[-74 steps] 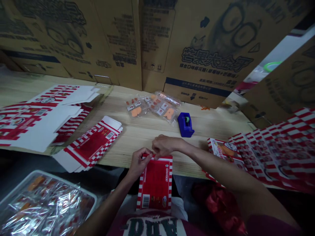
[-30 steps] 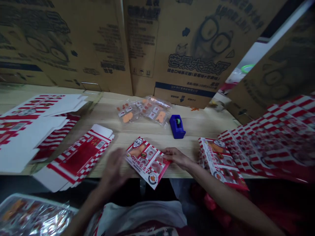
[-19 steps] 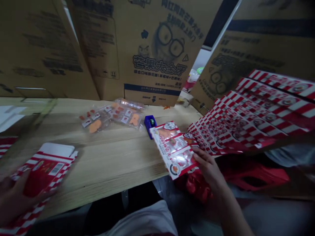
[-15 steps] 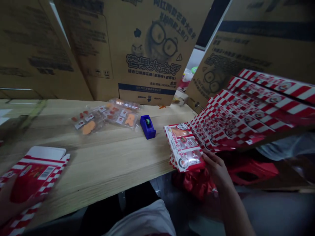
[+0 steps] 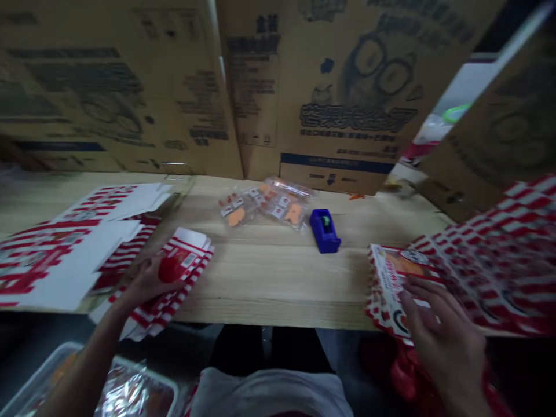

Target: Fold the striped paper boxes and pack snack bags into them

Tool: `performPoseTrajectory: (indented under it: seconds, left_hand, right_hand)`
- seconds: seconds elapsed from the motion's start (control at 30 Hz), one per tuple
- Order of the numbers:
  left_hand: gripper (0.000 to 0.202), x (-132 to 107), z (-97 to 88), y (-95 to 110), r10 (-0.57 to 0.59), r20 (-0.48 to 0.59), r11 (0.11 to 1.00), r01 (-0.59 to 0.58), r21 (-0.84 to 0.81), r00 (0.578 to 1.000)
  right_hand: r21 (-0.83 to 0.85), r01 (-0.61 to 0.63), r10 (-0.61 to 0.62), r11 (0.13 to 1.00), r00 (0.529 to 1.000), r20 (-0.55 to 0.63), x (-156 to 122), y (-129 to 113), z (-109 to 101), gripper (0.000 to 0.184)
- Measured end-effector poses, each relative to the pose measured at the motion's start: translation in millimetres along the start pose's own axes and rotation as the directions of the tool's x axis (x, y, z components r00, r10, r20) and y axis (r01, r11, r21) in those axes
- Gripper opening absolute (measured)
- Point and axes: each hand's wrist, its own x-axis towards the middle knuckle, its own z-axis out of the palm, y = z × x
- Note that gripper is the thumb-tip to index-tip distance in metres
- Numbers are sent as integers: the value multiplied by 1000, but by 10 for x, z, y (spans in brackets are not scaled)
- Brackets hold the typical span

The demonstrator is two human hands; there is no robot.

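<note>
My left hand (image 5: 150,284) is closed on a small stack of folded-flat red-and-white striped cartons (image 5: 193,260) at the table's front left edge. A barcode shows on the top carton. My right hand (image 5: 445,333) lies over a windowed box (image 5: 386,272) with orange contents, its fingers stretched across the top face and somewhat blurred. That box rests on other boxes at the table's right front, against a large row of striped boxes (image 5: 499,255). Between the hands, further back, stand a blue tape dispenser (image 5: 325,231) and several clear packets (image 5: 278,202) with orange pieces.
Flat striped carton sheets (image 5: 82,231) cover the left of the table (image 5: 269,289). Tall brown cardboard boxes (image 5: 321,104) form a wall behind it. Below the left edge is a clear tub (image 5: 167,388) of shiny packets. A red bag (image 5: 417,370) hangs low on the right.
The view has swung left, bringing the carton sheets and tub into sight. My right hand has moved from the windowed box's edge onto its top. The left hand still holds the cartons.
</note>
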Motion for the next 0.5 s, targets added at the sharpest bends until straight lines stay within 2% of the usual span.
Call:
performPoseTrajectory:
  seconds: [0.07,0.13,0.2,0.27,0.33,0.4,0.47,0.5]
  left_hand:
    - [105,-32,-56,-8,-16,52,999,15,29,999]
    - [108,-74,-117,5,-66,58,994,61,86,996]
    - [107,-134,-208,73,-88,17,985,85,147,996]
    - [105,-216,-337,215,-73,-70,980,84,183,995]
    - [99,-327,-481,428,-21,-175,985,50,163,984]
    - [96,-467,-592,695,58,-246,996,-39,81,967]
    - [99,-621,-621,982,147,-281,986,-165,-39,948]
    - [100,-693,-598,1119,181,-291,971,-218,-101,939]
  right_hand:
    - [97,38,-43,995,998,52,35,-150,250,17]
    - [215,55,-78,975,992,100,45,-312,505,14]
    - [360,30,-104,933,976,190,27,-495,757,12]
    - [503,-70,-114,861,939,325,-18,-695,1012,12]
    - [603,-264,-97,753,862,498,-82,-907,1275,14]
    - [645,-504,-85,575,747,660,-153,-1121,1530,20]
    - [626,-695,-118,354,631,767,-214,-1319,1740,43]
    - [609,-749,-151,261,591,792,-237,-1401,1817,55]
